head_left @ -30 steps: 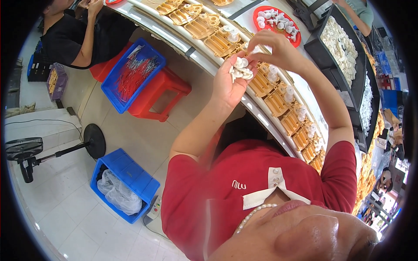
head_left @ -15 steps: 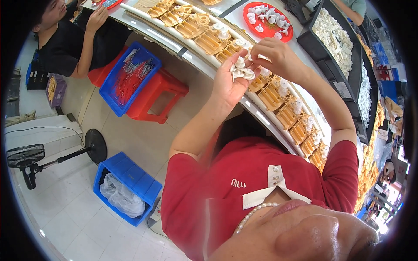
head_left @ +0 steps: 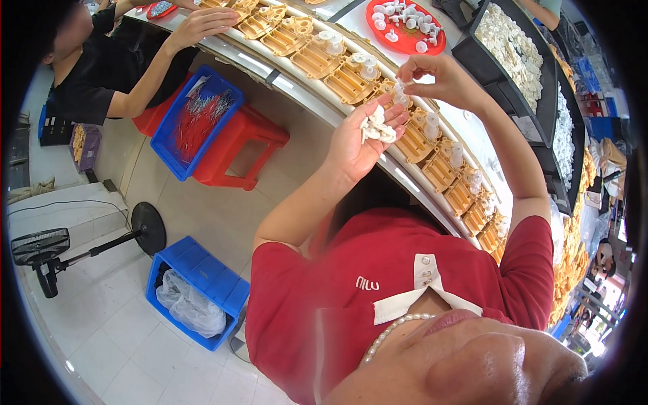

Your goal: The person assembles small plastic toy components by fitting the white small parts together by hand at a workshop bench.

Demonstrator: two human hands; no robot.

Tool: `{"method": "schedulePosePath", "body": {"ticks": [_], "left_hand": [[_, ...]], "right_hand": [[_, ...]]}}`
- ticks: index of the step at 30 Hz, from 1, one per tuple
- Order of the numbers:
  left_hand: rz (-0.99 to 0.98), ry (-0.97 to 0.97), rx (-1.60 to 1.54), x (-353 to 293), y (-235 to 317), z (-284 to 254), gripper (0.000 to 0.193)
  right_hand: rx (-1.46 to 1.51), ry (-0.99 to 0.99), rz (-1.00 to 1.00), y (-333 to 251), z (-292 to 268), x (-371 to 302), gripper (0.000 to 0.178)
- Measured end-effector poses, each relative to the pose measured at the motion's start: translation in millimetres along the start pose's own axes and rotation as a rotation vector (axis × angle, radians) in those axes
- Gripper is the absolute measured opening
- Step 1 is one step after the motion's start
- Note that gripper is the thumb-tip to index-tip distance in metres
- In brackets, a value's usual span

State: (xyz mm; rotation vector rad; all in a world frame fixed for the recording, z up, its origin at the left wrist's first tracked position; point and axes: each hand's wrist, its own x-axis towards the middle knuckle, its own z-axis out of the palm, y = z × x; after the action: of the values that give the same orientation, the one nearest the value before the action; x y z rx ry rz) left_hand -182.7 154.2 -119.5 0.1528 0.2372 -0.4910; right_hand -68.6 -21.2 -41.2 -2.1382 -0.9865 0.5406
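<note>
My left hand is turned palm up, cupping a small heap of white plastic parts. These look like round caps with short stems. Just beyond it, my right hand has thumb and fingers pinched at a whitish plastic part, low over one of the tan plastic housings. The housings form a long curved row along the table edge. Several of them, from the middle of the row toward the right, carry white or clear round parts; those farther left look bare inside.
A red round tray of white parts lies beyond the row. Black bins with pale pieces stand at right. A co-worker's hand reaches the row's left end. A blue crate sits on a red stool; a fan stands left.
My right hand has left the heap over my left palm and moved slightly right, to a housing. The co-worker's hands have come to the row's left end. The view has shifted slightly.
</note>
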Motion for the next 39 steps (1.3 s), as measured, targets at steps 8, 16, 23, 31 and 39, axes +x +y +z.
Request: {"method": "schedulePosePath", "body": {"ticks": [8,16,23,31,39], "left_hand": [[0.005,0.017,-0.037,5.5,-4.8,-12.9,0.044],[0.008,0.026,-0.04,9.5,0.9,-16.7,0.042],[0.004,0.067,-0.023,10.0,0.5,-14.3,0.034],[0.01,0.06,-0.014,13.4,-8.3,-7.8,0.034],[-0.014,-0.046,0.007,23.6,-19.5,-4.2,0.036]], "right_hand": [[0.011,0.0,0.024,20.6,4.9,7.4,0.011],[0.019,-0.01,0.053,33.7,9.1,15.3,0.014],[-0.221,0.028,-0.03,22.7,12.3,19.8,0.019],[-0.46,0.071,-0.081,26.0,12.1,12.6,0.023],[-0.324,-0.023,-0.34,-13.8,12.5,-13.1,0.02]]}}
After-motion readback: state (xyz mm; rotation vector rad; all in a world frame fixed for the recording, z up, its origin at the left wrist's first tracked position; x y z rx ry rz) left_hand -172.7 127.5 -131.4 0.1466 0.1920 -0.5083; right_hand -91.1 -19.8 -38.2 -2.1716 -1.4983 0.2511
